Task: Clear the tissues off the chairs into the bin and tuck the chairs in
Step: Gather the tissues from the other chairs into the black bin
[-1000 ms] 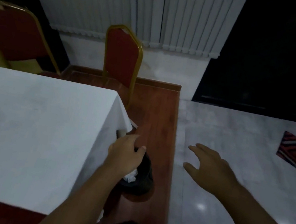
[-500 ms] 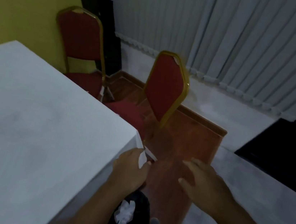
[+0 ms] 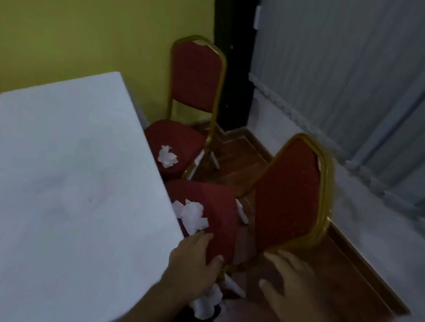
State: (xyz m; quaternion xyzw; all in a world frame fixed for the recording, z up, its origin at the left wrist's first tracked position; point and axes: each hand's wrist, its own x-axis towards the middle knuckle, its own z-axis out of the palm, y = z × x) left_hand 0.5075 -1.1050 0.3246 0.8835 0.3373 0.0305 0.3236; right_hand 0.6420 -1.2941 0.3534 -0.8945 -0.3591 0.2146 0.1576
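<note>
The left hand is reaching with fingers spread wide and empty, fingertips almost touching the crumpled tissue on the near chair. The right hand is hanging open too. The tissue looks soft and light, so a gentle pinch on top should lift it. Another tissue is lying on the far chair.

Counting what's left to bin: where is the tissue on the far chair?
In the head view, the crumpled tissue lies on the far chair's red seat, near its front edge, just right of the white tablecloth.
</note>
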